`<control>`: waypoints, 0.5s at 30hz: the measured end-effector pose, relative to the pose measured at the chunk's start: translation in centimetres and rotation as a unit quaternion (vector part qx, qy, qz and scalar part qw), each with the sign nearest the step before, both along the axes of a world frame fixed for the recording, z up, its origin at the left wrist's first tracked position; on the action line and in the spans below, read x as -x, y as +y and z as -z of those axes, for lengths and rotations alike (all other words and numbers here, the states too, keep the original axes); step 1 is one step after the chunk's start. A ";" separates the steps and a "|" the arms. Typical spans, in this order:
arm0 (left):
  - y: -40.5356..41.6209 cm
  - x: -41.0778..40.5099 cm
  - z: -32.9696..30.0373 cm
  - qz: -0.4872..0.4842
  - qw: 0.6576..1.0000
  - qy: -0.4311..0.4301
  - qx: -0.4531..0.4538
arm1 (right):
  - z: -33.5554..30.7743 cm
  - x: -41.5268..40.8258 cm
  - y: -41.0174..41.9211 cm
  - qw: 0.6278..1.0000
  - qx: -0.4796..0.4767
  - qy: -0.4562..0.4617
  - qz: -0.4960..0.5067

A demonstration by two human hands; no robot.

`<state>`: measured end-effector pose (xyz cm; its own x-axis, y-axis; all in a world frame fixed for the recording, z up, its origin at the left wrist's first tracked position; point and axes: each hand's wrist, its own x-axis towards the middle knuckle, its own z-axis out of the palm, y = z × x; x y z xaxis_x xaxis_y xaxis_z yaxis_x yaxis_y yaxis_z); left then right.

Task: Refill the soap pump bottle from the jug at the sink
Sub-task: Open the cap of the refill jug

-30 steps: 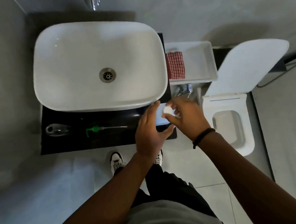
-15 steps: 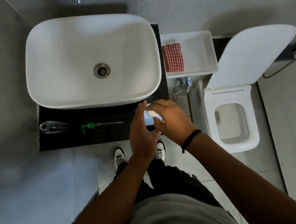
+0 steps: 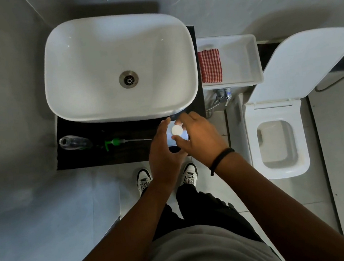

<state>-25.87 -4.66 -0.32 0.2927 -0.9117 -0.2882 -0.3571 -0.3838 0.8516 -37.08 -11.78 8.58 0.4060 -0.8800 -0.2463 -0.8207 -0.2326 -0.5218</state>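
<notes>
Gripping one jug (image 3: pixel 175 135), two hands (left (image 3: pixel 162 153); right (image 3: pixel 200 138))

White sink (image 3: pixel 83 61) on a black counter (image 3: pixel 113 155); clear bottle (image 3: pixel 74 142) beside a green pump (image 3: pixel 113 142); white cap (image 3: pixel 176 130) on the pale blue jug (image 3: pixel 173 137); red-and-white checked cloth (image 3: pixel 210 66), far right.
</notes>
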 end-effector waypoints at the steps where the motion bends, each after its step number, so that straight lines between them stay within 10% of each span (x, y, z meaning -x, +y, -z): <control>1: 0.0 -0.1 -0.7 0.007 1.000 -0.007 -0.024 | -0.1 -0.3 0.0 1.000 0.001 -0.006 -0.012; 7: -0.5 -1.4 2.5 -0.014 0.994 0.063 -0.087 | -0.3 -1.4 0.3 1.000 0.006 0.021 0.003; 15: 0.5 -2.0 -1.7 0.013 0.999 -0.046 -0.012 | -0.9 -3.0 0.4 0.999 0.010 0.037 -0.018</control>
<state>-23.84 -4.19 1.34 0.2953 -0.9128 -0.2820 -0.4438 -0.3925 0.8056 -34.08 -11.37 9.47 0.4187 -0.8705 -0.2587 -0.8477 -0.2726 -0.4551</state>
